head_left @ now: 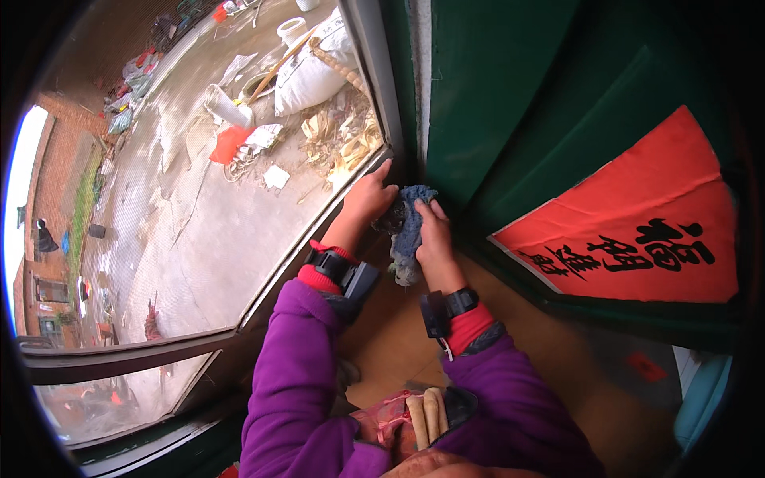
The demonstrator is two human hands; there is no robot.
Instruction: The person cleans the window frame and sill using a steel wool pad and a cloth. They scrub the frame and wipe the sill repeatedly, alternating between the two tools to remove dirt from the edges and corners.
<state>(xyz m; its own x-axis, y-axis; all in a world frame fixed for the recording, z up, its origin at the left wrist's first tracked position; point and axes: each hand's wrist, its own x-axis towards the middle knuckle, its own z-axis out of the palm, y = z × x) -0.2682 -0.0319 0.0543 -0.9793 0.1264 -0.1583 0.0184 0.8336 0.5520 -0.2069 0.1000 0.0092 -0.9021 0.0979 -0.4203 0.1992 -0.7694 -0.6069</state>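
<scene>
A crumpled blue-grey cloth (409, 230) hangs below and between my hands, near the dark corner where the glazed door frame (311, 239) meets a green panel (484, 107). My right hand (435, 236) grips the cloth's right side, thumb on top. My left hand (367, 194) lies against the frame's lower corner, its index finger extended along the frame and its thumb beside a dark part of the cloth. Whether the left fingers hold any of that cloth cannot be told. Both wrists wear black strapped devices over red cuffs.
A red paper with black characters (651, 233) is on the green panel at right. Beyond the mesh or glass lie a white sack (317, 80), a red plastic bag (230, 144) and dry husks (352, 143). Brown floor (382, 340) shows below my hands.
</scene>
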